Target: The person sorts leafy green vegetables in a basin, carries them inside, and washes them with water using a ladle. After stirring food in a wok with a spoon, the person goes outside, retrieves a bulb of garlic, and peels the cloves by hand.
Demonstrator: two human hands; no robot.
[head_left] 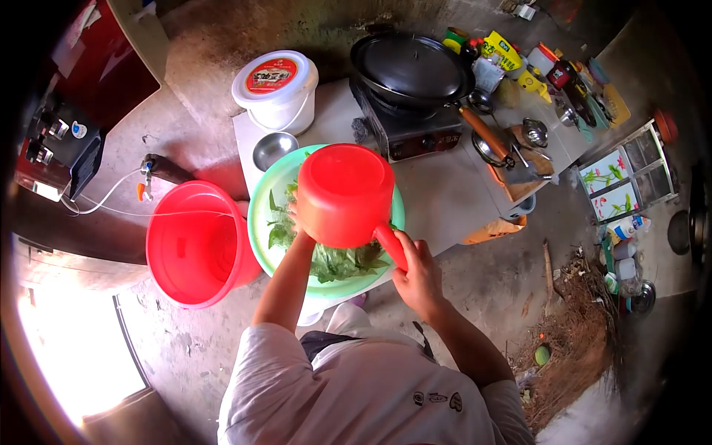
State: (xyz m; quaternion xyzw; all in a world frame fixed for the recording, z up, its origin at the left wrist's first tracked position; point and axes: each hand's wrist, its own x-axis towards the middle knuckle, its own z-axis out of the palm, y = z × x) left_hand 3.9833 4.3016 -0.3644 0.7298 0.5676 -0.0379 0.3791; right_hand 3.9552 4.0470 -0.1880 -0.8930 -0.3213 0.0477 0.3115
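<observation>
My right hand [419, 278] is closed round the handle of a red plastic water dipper [346, 189], held over a pale green basin [261, 196]. The dipper's underside faces me, so its opening is hidden. Leafy green vegetables [337, 261] lie in the basin, showing below and to the left of the dipper. My left hand [298, 231] reaches into the basin at the leaves, mostly behind the dipper; its fingers are hidden.
A red bucket [157, 245] stands left of the basin. Behind are a metal bowl [274, 148], a lidded white tub [285, 104] and a stove [411, 133] with a covered wok [412, 67]. Bottles and utensils crowd the right end of the table [437, 200].
</observation>
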